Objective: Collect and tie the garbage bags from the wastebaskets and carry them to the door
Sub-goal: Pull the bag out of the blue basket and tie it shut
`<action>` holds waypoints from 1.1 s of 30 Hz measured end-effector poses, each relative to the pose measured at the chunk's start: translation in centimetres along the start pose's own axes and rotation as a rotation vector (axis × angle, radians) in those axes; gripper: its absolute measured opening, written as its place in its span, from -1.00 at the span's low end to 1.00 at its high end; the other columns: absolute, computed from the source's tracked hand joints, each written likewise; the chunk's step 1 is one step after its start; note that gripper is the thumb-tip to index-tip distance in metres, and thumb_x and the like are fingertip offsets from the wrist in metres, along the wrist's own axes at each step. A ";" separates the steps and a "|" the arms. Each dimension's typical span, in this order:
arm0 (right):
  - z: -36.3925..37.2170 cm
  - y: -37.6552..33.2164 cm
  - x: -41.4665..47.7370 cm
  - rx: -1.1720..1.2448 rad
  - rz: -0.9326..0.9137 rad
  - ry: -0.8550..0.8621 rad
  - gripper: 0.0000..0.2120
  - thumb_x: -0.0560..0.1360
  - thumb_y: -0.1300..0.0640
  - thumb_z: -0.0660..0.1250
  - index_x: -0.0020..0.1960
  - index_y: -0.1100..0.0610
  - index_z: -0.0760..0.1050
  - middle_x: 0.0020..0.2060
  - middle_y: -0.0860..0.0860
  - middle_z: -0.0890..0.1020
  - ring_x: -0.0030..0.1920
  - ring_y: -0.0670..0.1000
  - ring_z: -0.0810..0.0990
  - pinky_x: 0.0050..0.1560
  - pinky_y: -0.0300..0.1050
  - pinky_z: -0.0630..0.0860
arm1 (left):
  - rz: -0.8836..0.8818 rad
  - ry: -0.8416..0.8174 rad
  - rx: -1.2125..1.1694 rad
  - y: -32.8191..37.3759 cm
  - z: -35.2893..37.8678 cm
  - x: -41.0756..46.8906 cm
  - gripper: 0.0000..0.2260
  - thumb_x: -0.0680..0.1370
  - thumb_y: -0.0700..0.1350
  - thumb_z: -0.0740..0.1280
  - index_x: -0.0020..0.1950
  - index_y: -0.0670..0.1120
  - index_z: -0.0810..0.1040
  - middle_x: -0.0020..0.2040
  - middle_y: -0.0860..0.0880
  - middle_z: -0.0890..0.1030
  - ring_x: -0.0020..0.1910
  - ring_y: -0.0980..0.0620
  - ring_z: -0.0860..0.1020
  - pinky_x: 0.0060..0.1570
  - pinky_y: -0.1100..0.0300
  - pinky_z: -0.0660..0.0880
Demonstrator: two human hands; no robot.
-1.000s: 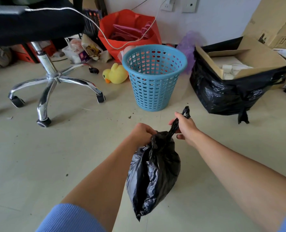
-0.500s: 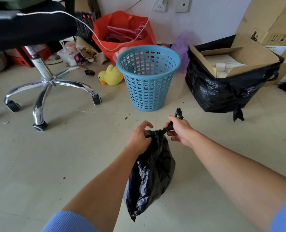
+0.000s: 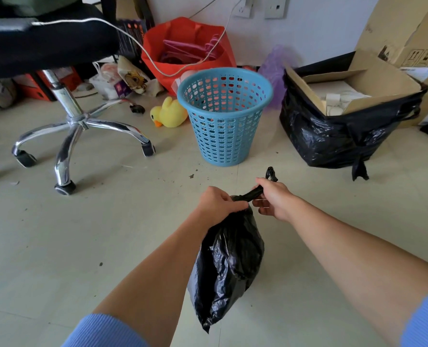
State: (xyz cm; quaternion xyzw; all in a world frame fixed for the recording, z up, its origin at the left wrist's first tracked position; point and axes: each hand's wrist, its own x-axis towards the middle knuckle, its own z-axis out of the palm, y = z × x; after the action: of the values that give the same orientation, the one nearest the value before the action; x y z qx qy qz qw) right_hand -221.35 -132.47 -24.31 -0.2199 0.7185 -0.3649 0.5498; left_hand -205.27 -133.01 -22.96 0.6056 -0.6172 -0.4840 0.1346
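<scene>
Centre of view, above the pale tiled floor: small black crinkled plastic garbage bag, hanging from both hands, bulging in the middle and tapering to a point at the bottom.

Left hand: fist curled tight round the gathered neck of the bag, directly above the bulge; clamped, no gap visible.

Right hand: fingers and thumb closed on the twisted black plastic tail running up and to the right from the neck; crumpled tip of the tail poking out above the fist.

Hands close together, with a short taut stretch of tail between. Whether left thumb and right fingers touch: cannot tell.

Beyond the hands, upright on the floor: round sky-blue perforated plastic wastebasket.

Just left of the wastebasket: yellow plush duck, lying on the floor.

Well to the right: large black plastic garbage bag, standing open around an open brown cardboard box with white items inside.

Behind the wastebasket, against the white wall: red fabric bag holding pink clothes hangers.

Far left: black office chair with chrome star base on castors. Thin white cable draped from the seat, across the red bag, up towards a wall socket.

Bottom edge: blue ribbed sleeves pushed up on both forearms.

Dark specks of debris scattered on the floor.
</scene>
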 end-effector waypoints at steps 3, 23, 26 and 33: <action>0.6 -0.3 -0.2 -0.014 -0.013 -0.032 -0.74 0.60 -0.03 0.19 -0.14 0.11 0.48 -0.32 0.03 0.57 -0.34 0.01 0.55 -0.39 -0.19 0.40 | 0.007 0.123 0.108 -0.3 0.1 0.4 -0.71 0.32 -0.14 0.50 -0.36 -0.06 0.37 -0.36 -0.01 0.45 -0.38 0.02 0.40 -0.39 0.21 0.36; 1.2 -0.8 -0.3 -0.008 -0.024 -0.118 -0.80 0.58 0.02 0.21 -0.10 0.12 0.49 -0.25 0.08 0.64 -0.35 0.00 0.55 -0.37 -0.18 0.41 | -0.065 0.076 -0.266 -1.4 -2.6 0.9 -0.87 0.43 -0.32 0.41 -0.16 -0.10 0.56 -0.25 -0.19 0.59 -0.34 -0.10 0.56 -0.26 0.11 0.58; 1.6 -0.9 -0.3 -0.012 -0.027 -0.131 -0.82 0.57 0.03 0.22 -0.07 0.12 0.50 -0.23 0.08 0.65 -0.33 0.01 0.56 -0.31 -0.14 0.44 | -0.096 0.095 -0.452 -0.8 -2.9 0.5 -0.80 0.46 -0.41 0.27 -0.18 -0.13 0.57 -0.31 -0.17 0.57 -0.45 -0.03 0.55 -0.42 0.23 0.57; 1.9 -1.3 -0.3 0.061 -0.022 -0.158 -0.78 0.60 0.00 0.21 -0.08 0.13 0.48 -0.35 0.05 0.59 -0.35 0.02 0.55 -0.36 -0.15 0.38 | -0.187 -0.138 -0.843 -1.1 -3.9 0.0 -0.77 0.51 -0.40 0.17 -0.14 -0.13 0.54 -0.29 -0.12 0.60 -0.45 0.01 0.60 -0.44 0.25 0.56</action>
State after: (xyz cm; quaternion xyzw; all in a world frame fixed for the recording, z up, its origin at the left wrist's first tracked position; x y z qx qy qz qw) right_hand -219.56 -133.62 -23.31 -0.2388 0.6590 -0.3741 0.6073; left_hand -201.62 -134.52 -21.87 0.5170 -0.3158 -0.7431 0.2842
